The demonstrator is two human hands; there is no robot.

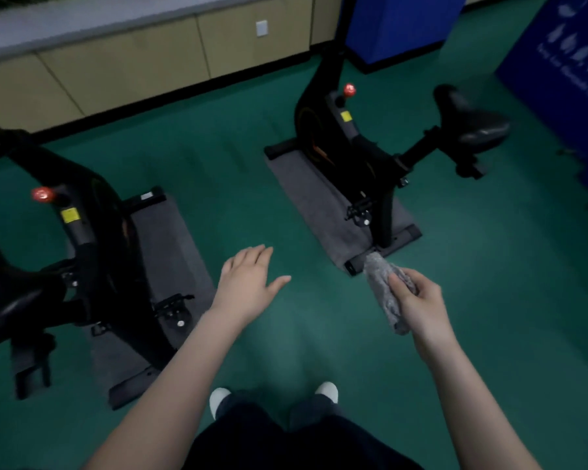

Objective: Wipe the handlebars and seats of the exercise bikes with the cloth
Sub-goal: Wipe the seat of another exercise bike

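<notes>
1. Right hand (420,301): fingers curled round a grey cloth (382,293), thumb laid across it. It is held in the air above the green floor (319,205) and touches neither bike.
2. Cloth: bunched into a long roll. One end sticks out past the fingers, the other hangs below the palm.
3. Left hand (248,283): palm down, fingers straight and close together, thumb spread to the side. It holds and touches nothing, over the floor between the two bikes.
4. Right exercise bike (364,157): black, standing on a grey mat (306,198) toward the floor's far right. Its seat (472,120) is well apart from both hands.
5. Left exercise bike (95,239): black, on a second mat (163,239) at the floor's left edge. Its saddle (4,293) is dark and partly cut off.
6. White shoes (326,391): toes on the floor's near edge.
</notes>
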